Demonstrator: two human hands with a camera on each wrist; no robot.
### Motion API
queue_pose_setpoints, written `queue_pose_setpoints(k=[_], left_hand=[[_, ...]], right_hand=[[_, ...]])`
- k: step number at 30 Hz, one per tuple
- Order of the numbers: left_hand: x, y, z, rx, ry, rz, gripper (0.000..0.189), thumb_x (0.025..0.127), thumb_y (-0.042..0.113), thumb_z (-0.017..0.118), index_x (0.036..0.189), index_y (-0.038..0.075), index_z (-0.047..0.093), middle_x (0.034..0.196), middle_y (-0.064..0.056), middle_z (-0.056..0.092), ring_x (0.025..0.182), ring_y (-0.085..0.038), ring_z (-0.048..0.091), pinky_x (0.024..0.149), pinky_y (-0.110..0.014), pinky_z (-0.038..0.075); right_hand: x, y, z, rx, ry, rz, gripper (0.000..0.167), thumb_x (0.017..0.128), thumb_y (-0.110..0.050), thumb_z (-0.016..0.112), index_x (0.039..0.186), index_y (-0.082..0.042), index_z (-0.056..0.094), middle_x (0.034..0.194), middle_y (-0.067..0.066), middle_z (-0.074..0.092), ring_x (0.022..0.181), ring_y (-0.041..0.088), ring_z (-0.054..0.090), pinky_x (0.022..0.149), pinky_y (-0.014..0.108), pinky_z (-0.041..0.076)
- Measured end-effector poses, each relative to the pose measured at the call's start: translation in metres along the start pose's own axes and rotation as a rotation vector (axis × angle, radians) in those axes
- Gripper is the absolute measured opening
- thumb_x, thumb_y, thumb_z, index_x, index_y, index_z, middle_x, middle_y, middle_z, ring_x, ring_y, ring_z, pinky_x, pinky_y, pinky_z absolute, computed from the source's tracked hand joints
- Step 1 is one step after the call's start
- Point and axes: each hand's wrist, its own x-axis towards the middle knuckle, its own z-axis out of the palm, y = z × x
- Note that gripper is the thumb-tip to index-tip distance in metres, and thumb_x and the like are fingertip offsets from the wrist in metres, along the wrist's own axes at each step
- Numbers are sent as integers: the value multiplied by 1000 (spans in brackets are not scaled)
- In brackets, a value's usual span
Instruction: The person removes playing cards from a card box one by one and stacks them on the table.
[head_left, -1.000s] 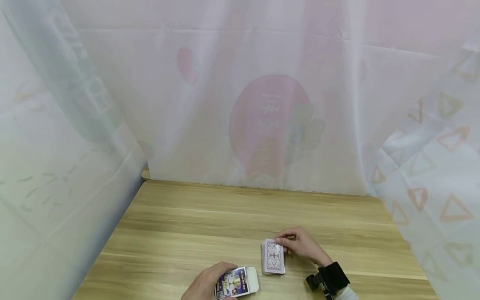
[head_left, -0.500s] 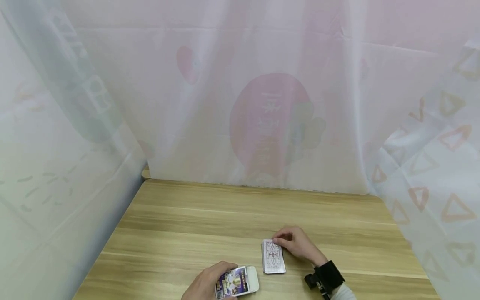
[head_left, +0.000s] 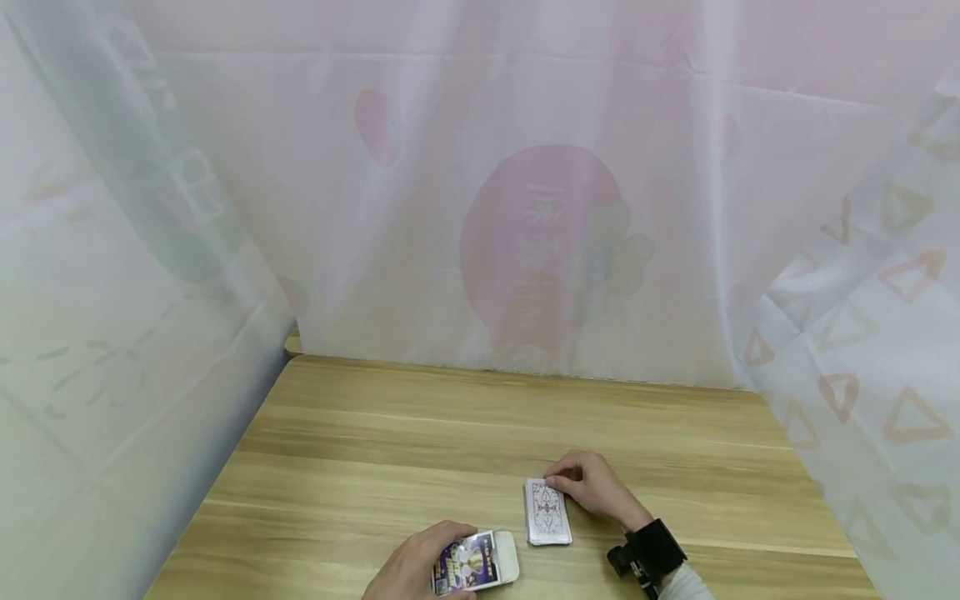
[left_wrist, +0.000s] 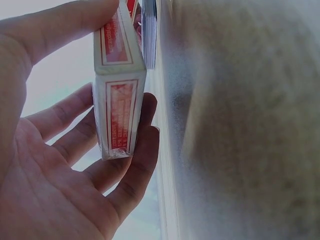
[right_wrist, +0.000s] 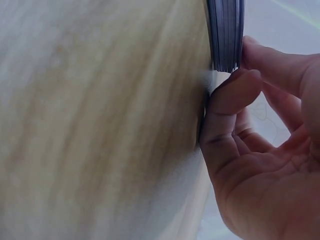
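Note:
A deck of playing cards [head_left: 547, 512] lies on the table, patterned backs up, in a fairly even stack. My right hand [head_left: 596, 485] is at its far right corner. The right wrist view shows the thumb [right_wrist: 270, 60] against the face of the deck [right_wrist: 226, 35] and a curled fingertip pressed to its end edge. My left hand [head_left: 420, 562] grips a card box [head_left: 468, 562], purple and white with a trophy picture, its white flap [head_left: 507, 557] pointing towards the deck. From the left wrist, the box's [left_wrist: 120, 110] red-and-white narrow sides show between thumb and fingers.
The wood-grain table [head_left: 360, 433] ends at a pale printed curtain [head_left: 405, 275] behind, with more sheets at left and right. A black strap with a small camera [head_left: 652, 554] sits on the right wrist.
The top cards, earlier offset over the lower ones, now line up in a neater stack. My right hand has shifted slightly left along the deck's far end. The left hand stays with the box.

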Motion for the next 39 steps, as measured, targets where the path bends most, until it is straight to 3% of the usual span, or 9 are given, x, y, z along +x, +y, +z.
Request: queue_pose_setpoints(k=[4,11,16,20,28,31,35,39], left_hand=[[0,0,-1,2,-2,-2,70,85,51,88,138,11,64,120,8,71,98,2,60,85,-27,55],[1,-7,3,6,30,59,69,84,49,90,136,12,65,118,9,71,99,2,62,85,-29,58],[-2,-6,3,9,29,45,72,83,54,89,137,12,65,119,10,71,101,1,63,87,-30,58],[-1,-4,1,15,27,26,70,85,52,88,137,12,65,120,9,71,99,2,61,85,-28,57],[0,-4,1,18,23,48,67,85,49,88,136,12,65,118,9,71,98,3,60,85,-28,57],[0,-5,2,19,34,71,66,85,48,89,136,14,65,118,10,71,99,2,61,85,-29,58],[-1,-5,3,16,42,80,70,83,53,90,136,15,65,119,11,70,101,2,62,86,-29,59],[-2,-4,4,7,37,82,73,82,56,90,137,15,65,118,12,70,101,1,64,86,-30,59]], right_hand=[[0,1,0,-7,-4,4,7,98,-20,79,101,-18,84,92,-6,73,77,2,56,67,22,46],[-1,1,-1,-3,-13,29,10,99,-24,77,103,-19,84,95,-5,74,80,4,57,69,23,46],[-5,-4,1,4,5,44,13,101,-25,75,106,-18,84,98,-6,75,82,5,59,71,23,48],[-11,-10,3,29,67,42,11,101,-23,75,104,-16,83,98,-4,75,82,4,59,71,22,49],[-34,-36,12,162,175,85,11,99,-15,75,106,-8,80,90,3,75,75,5,60,67,21,52],[-45,-47,18,222,184,40,11,100,-14,74,105,-6,78,91,8,75,77,6,63,70,22,56],[-58,-61,28,295,155,-33,12,101,-12,72,104,-1,77,92,14,76,77,6,67,70,24,59],[-68,-71,36,381,87,-35,16,103,-12,70,104,3,75,91,20,75,75,9,70,67,25,60]])
